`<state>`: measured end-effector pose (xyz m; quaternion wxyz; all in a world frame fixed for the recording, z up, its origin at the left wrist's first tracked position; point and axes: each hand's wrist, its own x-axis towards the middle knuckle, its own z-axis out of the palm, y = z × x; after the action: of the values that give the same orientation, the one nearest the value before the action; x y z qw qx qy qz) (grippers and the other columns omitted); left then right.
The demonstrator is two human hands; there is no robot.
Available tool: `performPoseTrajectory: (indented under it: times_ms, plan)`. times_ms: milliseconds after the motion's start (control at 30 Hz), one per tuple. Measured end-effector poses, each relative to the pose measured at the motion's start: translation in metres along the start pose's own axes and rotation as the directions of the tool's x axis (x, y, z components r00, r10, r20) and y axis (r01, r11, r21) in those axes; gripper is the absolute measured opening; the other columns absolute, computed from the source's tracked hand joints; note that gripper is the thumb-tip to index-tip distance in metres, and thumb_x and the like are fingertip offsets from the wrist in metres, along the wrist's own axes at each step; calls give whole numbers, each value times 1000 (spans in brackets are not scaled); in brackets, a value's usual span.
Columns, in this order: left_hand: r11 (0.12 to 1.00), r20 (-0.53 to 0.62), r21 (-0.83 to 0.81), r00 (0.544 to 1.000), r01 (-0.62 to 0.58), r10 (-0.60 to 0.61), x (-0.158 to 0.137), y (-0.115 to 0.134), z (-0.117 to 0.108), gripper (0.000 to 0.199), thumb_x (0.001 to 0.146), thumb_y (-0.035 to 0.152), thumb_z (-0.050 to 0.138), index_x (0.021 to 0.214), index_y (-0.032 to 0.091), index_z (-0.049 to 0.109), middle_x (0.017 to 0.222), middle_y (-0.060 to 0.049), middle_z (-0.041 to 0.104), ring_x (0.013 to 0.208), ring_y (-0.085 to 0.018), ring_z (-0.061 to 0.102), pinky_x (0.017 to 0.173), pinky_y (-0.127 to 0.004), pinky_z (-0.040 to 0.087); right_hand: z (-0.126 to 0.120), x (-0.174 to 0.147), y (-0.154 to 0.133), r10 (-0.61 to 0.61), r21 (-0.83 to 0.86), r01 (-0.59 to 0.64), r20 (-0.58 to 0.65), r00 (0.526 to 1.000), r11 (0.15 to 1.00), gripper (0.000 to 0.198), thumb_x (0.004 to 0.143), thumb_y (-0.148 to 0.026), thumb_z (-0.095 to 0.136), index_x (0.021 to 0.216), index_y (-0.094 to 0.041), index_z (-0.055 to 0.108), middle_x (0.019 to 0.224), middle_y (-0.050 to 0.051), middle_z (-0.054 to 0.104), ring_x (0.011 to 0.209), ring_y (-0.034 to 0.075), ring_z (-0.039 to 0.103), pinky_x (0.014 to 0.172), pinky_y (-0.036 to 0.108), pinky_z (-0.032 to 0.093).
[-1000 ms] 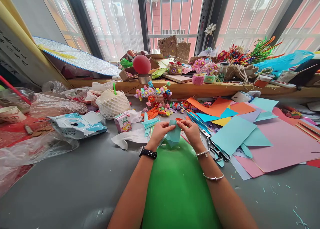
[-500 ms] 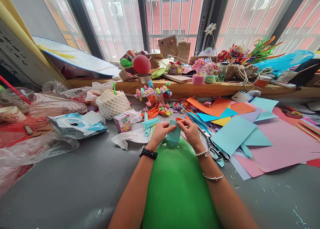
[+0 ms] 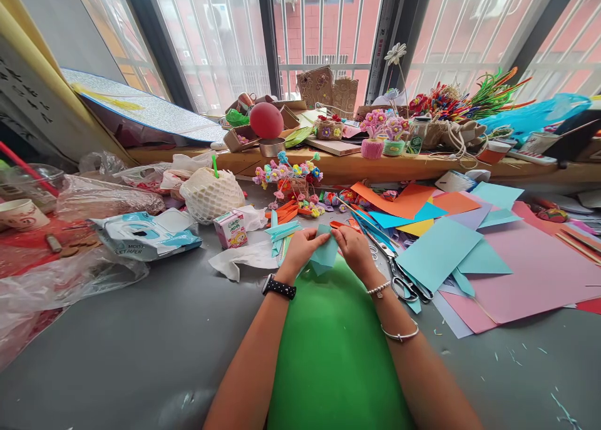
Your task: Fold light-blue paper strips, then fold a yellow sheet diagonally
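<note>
A small folded piece of teal paper [image 3: 325, 255] is held up between my two hands, just above the rounded end of a large green balloon-like surface [image 3: 340, 342]. My left hand [image 3: 300, 250], below a black watch strap, pinches the paper's left edge. On the other side my right hand [image 3: 354, 247], with bracelets on the wrist, pinches its upper right edge. Right of that hand lie black-handled scissors [image 3: 406, 286]. Folded teal strips [image 3: 283, 231] rest on the table beyond my left hand.
Coloured paper sheets [image 3: 530, 267] spread over the right side of the grey table [image 3: 154, 355]. To the left are a wet-wipe pack [image 3: 145, 235], a small pink box [image 3: 231, 230] and a coconut in white foam net [image 3: 212, 195]. Crafts crowd the wooden ledge [image 3: 338, 164] behind.
My right hand has shifted slightly and its fingers have curled in more around the paper's edge. The teal paper has tilted a little.
</note>
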<state>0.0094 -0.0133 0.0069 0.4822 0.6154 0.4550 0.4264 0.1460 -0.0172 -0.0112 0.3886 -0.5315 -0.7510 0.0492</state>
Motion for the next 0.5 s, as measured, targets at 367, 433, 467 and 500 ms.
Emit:
performPoseTrajectory:
  times_ms: [367, 433, 467, 500]
  plan:
    - [987, 53, 153, 998, -51, 43, 1, -2, -2, 29, 60, 42, 56, 58, 13, 54, 52, 3, 45, 50, -8, 37, 43, -19, 26, -11, 1, -3, 115, 346, -122, 41, 993, 930, 17, 75, -29, 43, 64, -17, 48, 62, 1, 51, 56, 12, 44, 53, 22, 33]
    - [985, 63, 165, 997, -52, 42, 1, -1, -1, 29, 61, 41, 56, 59, 13, 55, 53, 2, 46, 50, -9, 38, 43, -19, 27, -10, 1, -2, 132, 372, -141, 49, 990, 917, 19, 75, -29, 42, 62, -17, 47, 59, 0, 48, 55, 11, 42, 52, 22, 33]
    - [984, 68, 172, 997, -52, 40, 0, -1, -1, 29, 61, 41, 55, 60, 12, 56, 53, 2, 47, 50, -9, 39, 44, -19, 28, -10, 1, -2, 140, 383, -151, 59, 988, 911, 19, 75, -30, 42, 61, -17, 47, 58, -1, 47, 54, 11, 42, 51, 22, 32]
    - [983, 75, 176, 996, -52, 39, 0, 0, -1, 29, 62, 41, 55, 61, 12, 56, 54, 2, 48, 51, -9, 40, 44, -19, 28, -10, 1, -2, 144, 392, -160, 70, 987, 906, 20, 75, -30, 42, 61, -17, 47, 58, -1, 47, 53, 11, 41, 51, 22, 32]
